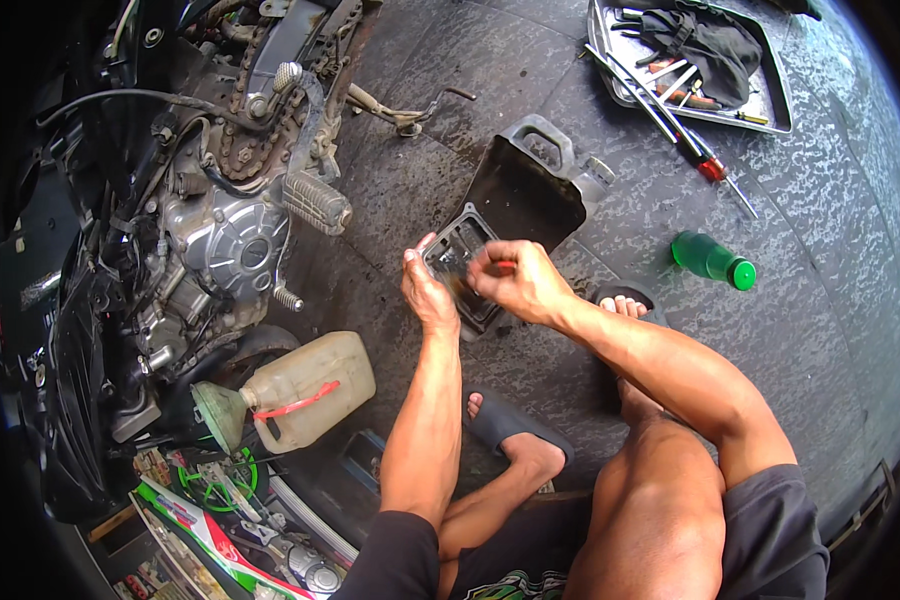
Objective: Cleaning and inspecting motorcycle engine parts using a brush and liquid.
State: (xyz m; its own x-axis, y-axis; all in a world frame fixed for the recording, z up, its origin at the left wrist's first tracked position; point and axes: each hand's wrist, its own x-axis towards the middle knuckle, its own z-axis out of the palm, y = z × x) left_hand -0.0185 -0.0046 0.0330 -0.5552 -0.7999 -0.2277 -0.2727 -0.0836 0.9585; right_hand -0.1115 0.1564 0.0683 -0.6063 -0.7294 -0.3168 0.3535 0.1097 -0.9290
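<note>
My left hand (432,292) grips the side of a dark rectangular housing with a raised rim (482,225), its fingertips showing past the edge. Over the housing's open face, my right hand (518,283) is closed in a pinch. Its fingertips are blurred by motion, and a small red piece (507,265) shows at them. What that piece belongs to cannot be made out. Just beyond the housing, a black jug with a cut-open side (530,190) lies on the floor, its handle pointing away from me.
A motorcycle engine (245,245) with chain and footpeg fills the left. Near it lies a whitish jug (320,390) with a green funnel (220,410). At right are a green bottle (712,260), a red-handled screwdriver (712,168) and a metal tool tray (785,100).
</note>
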